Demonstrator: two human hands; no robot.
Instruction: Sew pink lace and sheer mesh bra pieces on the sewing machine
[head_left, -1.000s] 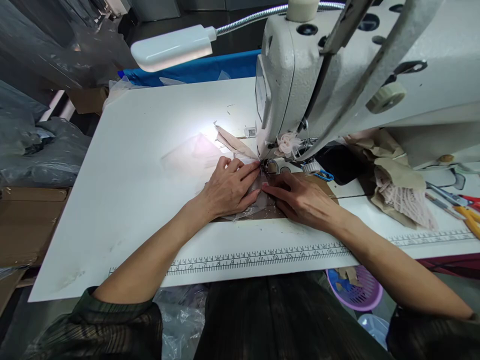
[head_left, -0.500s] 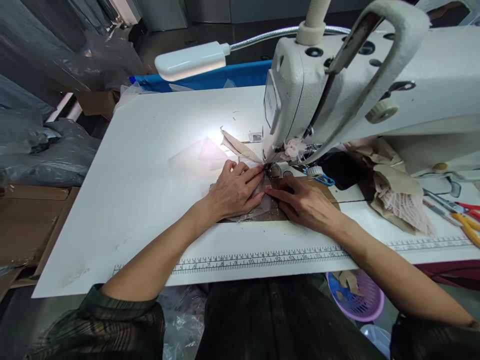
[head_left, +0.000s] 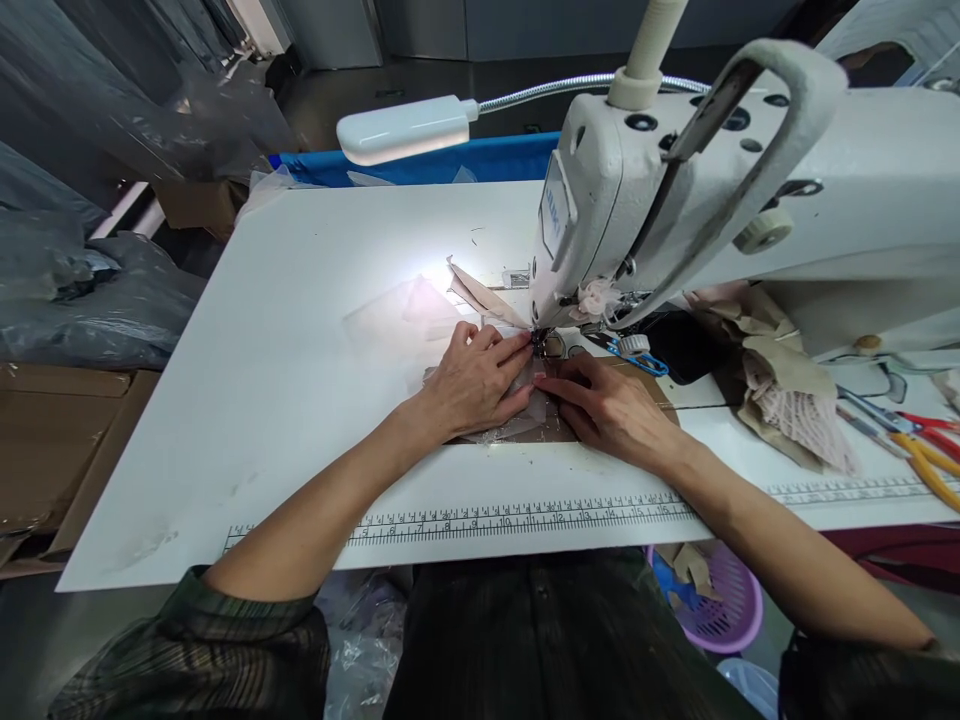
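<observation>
Far left of the sewing machine [head_left: 592, 180]: 1 open cardboard box [head_left: 60, 440], below tabletop [head_left: 247, 430] level. Left of the machine: 1 lamp [head_left: 405, 130], head roughly level. Just left of its needle area: 1 beige strip [head_left: 484, 298], folded, long axis diagonal, one end at the needle, the other pointing away and left. Left hand [head_left: 480, 375], 1, in front of and left of the needle: palm down, fingers extended and slightly spread, pressing sheer fabric [head_left: 517, 428] down, no grasp visible. That fabric sits in front of the needle, mostly covered; can't tell its long axis or piece count. Right hand [head_left: 607, 405], 1, in front of and right of the needle: half curled, index finger straight out to the fabric edge; can't tell if it's pinching. Right of the needle, under the machine arm: 1 blue-handled item [head_left: 649, 362], 1 flat black object [head_left: 686, 345]. Further right, in front of the machine: 1 cloth bundle [head_left: 795, 390], then 1 orange-handled tool [head_left: 924, 455].
</observation>
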